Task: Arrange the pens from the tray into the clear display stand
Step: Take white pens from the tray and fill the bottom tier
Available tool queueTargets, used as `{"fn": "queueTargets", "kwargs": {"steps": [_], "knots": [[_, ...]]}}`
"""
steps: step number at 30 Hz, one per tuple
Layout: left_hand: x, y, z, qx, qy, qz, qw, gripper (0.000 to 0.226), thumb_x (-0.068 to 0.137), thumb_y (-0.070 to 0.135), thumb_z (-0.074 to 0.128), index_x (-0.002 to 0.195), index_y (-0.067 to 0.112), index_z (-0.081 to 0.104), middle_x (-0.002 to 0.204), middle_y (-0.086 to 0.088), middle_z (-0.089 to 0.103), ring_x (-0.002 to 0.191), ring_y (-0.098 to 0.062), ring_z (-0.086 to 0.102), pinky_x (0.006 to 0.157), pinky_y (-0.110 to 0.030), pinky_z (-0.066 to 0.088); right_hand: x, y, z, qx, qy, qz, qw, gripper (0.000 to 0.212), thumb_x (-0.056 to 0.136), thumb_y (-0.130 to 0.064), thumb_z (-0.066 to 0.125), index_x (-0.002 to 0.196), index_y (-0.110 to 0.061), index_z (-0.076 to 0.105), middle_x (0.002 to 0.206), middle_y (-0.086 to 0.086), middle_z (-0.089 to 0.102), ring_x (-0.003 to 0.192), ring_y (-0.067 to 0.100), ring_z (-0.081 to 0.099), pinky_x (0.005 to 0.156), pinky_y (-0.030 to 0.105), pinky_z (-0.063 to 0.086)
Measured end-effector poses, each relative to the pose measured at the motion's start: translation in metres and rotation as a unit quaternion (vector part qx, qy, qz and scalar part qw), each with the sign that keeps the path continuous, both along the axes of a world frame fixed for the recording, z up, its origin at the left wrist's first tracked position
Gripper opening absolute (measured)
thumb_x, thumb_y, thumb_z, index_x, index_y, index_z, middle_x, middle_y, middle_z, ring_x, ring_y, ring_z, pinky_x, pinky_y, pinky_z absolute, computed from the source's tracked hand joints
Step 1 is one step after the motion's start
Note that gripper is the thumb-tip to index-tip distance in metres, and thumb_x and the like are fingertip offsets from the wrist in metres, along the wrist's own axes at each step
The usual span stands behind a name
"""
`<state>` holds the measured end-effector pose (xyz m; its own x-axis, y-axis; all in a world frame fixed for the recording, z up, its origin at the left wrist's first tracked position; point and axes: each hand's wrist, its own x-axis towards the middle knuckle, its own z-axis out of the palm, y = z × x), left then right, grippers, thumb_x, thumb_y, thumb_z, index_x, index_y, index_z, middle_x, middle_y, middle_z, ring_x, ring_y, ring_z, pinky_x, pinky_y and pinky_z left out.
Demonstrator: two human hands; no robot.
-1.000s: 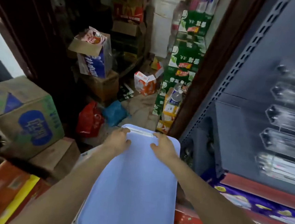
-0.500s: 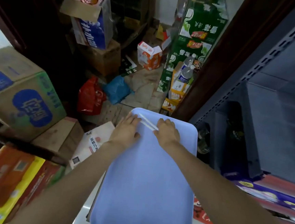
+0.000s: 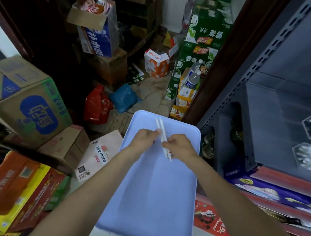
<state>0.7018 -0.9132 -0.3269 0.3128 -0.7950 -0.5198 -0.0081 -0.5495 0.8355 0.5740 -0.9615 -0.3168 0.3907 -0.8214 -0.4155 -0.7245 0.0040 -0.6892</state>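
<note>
Tiled floor, red bag, blue bag, cardboard boxes, green cartons stacked

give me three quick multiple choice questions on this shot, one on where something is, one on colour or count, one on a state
1. Where is the red plastic bag?
A. on the floor beyond the tray
B. on the grey shelf
C. inside the tray

2. How many slim white pens are held over the pale blue plastic tray?
A. two
B. five
C. none

3. What is the right hand doing?
A. gripping the pens
B. lying flat on the tray
C. holding a bottle

Answers: 1 A, it lies on the floor past the tray's far rim. 2 A, two white barrels show. 3 A, its fingers curl round them, while the left hand pinches them.
</note>
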Motion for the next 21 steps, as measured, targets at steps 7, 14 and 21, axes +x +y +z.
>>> {"fn": "queueTargets", "kwargs": {"steps": [7,14,21], "knots": [[-0.074,0.006,0.080,-0.177,0.030,0.043,0.983,0.019,0.090,0.023,0.060,0.077,0.012,0.068,0.083,-0.009,0.063,0.083,-0.017,0.058,0.075,-0.022,0.051,-0.066,0.014,0.071,-0.006,-0.167,-0.030,0.985,0.021,0.082,-0.019,0.071,0.082,0.000,0.064,0.078,0.020,0.067,0.072,0.029,0.064,0.072,0.043,0.055],[-0.182,-0.002,0.161,-0.323,-0.107,-0.010,0.940,0.023,0.097,0.025,0.048,0.084,0.015,0.064,0.080,-0.010,0.063,0.071,-0.016,0.059,0.063,-0.019,0.049,-0.196,0.018,0.147,-0.051,-0.264,-0.054,0.962,0.008,0.085,-0.018,0.067,0.090,-0.019,0.061,0.089,0.008,0.066,0.082,0.018,0.065,0.072,0.034,0.057],[-0.326,-0.024,0.183,-0.348,-0.189,-0.153,0.905,0.031,0.091,0.032,0.057,0.082,0.003,0.061,0.054,0.002,0.048,0.050,-0.011,0.044,0.056,-0.029,0.037,-0.380,0.005,0.166,-0.185,-0.268,-0.192,0.926,0.013,0.088,-0.005,0.058,0.086,-0.017,0.062,0.076,0.003,0.061,0.071,0.016,0.058,0.054,0.018,0.048]]}}
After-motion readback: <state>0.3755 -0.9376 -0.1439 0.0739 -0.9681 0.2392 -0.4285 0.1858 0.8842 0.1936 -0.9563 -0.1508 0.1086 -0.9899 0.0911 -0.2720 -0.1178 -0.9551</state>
